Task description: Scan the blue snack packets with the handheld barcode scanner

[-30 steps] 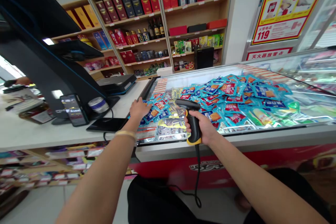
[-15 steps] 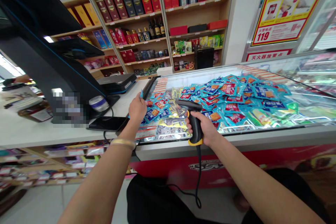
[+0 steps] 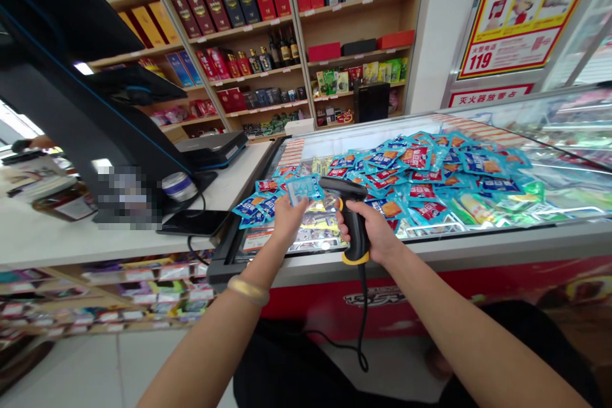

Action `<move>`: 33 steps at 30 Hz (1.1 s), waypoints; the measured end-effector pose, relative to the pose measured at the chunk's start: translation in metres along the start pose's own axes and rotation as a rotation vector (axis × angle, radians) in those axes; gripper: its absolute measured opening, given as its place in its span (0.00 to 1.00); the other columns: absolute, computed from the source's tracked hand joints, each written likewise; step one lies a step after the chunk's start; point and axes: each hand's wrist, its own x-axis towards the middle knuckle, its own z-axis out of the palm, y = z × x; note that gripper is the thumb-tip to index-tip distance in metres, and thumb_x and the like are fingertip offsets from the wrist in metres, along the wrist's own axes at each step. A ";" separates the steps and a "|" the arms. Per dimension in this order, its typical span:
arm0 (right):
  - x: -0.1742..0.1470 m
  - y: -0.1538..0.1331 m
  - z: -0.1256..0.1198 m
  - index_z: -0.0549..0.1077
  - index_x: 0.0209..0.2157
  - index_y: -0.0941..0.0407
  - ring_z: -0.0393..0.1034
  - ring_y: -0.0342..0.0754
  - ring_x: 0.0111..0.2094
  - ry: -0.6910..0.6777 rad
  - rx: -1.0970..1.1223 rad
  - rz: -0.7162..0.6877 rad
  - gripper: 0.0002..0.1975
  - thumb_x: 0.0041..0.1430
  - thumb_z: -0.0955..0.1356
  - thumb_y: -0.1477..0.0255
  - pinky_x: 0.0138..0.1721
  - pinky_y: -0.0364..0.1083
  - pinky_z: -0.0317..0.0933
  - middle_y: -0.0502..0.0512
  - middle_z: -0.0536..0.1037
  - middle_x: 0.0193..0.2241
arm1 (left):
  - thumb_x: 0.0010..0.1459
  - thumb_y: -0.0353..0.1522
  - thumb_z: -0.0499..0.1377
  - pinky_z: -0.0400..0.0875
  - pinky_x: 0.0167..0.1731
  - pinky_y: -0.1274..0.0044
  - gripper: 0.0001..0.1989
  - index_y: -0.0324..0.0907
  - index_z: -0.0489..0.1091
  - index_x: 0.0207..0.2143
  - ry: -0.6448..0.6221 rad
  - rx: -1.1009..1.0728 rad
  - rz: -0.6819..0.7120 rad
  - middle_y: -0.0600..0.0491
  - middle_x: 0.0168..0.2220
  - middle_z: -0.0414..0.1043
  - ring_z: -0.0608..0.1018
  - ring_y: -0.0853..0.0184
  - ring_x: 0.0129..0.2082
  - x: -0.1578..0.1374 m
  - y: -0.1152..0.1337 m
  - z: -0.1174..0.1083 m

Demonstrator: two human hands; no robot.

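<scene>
My left hand (image 3: 288, 218) grips a light-blue snack packet (image 3: 306, 187), its pale back side up, just left of the scanner's head. My right hand (image 3: 370, 229) is wrapped round the handle of a black and yellow barcode scanner (image 3: 354, 226), whose cord hangs down and loops below. The packet and scanner head look close together; I cannot tell the exact gap. Beneath my left hand, a small pile of blue-edged snack packets (image 3: 261, 207) lies at the left end of the glass-topped freezer (image 3: 401, 248). A larger heap of similar packets (image 3: 421, 172) spreads to the right.
On the white counter (image 3: 129, 248) at left stand a dark screen stand (image 3: 115, 134), a phone-like black slab (image 3: 194, 223), a round tin (image 3: 179, 186) and a flat black device (image 3: 215, 148). Shelves with boxes and bottles (image 3: 284, 51) fill the back.
My left hand has moved right from the small pile, bringing a snack packet up beside the scanner. More packets now show at the left end. My right hand holds the scanner in nearly the same place.
</scene>
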 end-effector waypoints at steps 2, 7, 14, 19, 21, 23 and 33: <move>-0.001 0.000 0.001 0.71 0.32 0.59 0.63 0.39 0.17 -0.011 -0.008 0.005 0.07 0.51 0.68 0.70 0.16 0.37 0.59 0.49 0.72 0.20 | 0.36 0.35 0.69 0.75 0.40 0.68 0.15 0.38 0.73 0.27 0.025 0.075 0.011 0.54 0.25 0.75 0.76 0.67 0.27 0.001 -0.001 -0.001; -0.003 -0.002 0.003 0.72 0.32 0.59 0.63 0.39 0.17 -0.020 -0.016 0.024 0.07 0.50 0.68 0.70 0.16 0.37 0.59 0.49 0.72 0.20 | 0.39 0.39 0.68 0.73 0.35 0.73 0.16 0.37 0.77 0.30 0.041 0.139 0.074 0.51 0.27 0.77 0.77 0.65 0.30 0.003 -0.004 -0.003; -0.003 -0.001 0.003 0.72 0.33 0.59 0.63 0.39 0.17 -0.031 -0.038 0.024 0.09 0.50 0.69 0.69 0.15 0.37 0.58 0.49 0.71 0.20 | 0.49 0.37 0.60 0.71 0.34 0.75 0.11 0.38 0.77 0.27 0.077 0.311 0.221 0.53 0.26 0.76 0.77 0.66 0.30 0.004 -0.005 -0.005; -0.003 -0.001 0.003 0.71 0.31 0.58 0.62 0.39 0.17 -0.001 -0.036 0.015 0.08 0.50 0.69 0.69 0.15 0.37 0.59 0.48 0.71 0.19 | 0.49 0.35 0.59 0.72 0.38 0.74 0.10 0.39 0.78 0.30 0.066 0.416 0.292 0.53 0.28 0.77 0.78 0.64 0.31 0.001 0.000 -0.005; -0.003 -0.001 0.003 0.71 0.31 0.58 0.62 0.39 0.17 0.011 -0.034 0.010 0.07 0.50 0.69 0.69 0.15 0.38 0.58 0.48 0.71 0.19 | 0.49 0.35 0.60 0.73 0.37 0.74 0.10 0.39 0.78 0.30 0.086 0.440 0.301 0.52 0.28 0.78 0.78 0.64 0.31 0.002 0.000 -0.005; -0.003 -0.001 0.003 0.70 0.30 0.58 0.63 0.39 0.17 0.013 -0.031 0.008 0.07 0.50 0.69 0.69 0.15 0.38 0.59 0.48 0.71 0.19 | 0.49 0.35 0.60 0.73 0.36 0.74 0.10 0.39 0.77 0.30 0.098 0.462 0.302 0.52 0.28 0.77 0.77 0.65 0.30 0.003 -0.001 -0.005; -0.001 -0.001 0.000 0.71 0.32 0.58 0.62 0.39 0.18 -0.025 0.056 -0.028 0.08 0.50 0.70 0.68 0.16 0.37 0.59 0.48 0.71 0.21 | 0.49 0.36 0.61 0.75 0.40 0.71 0.12 0.39 0.79 0.34 0.061 0.383 0.274 0.49 0.35 0.81 0.80 0.61 0.35 0.000 0.001 -0.004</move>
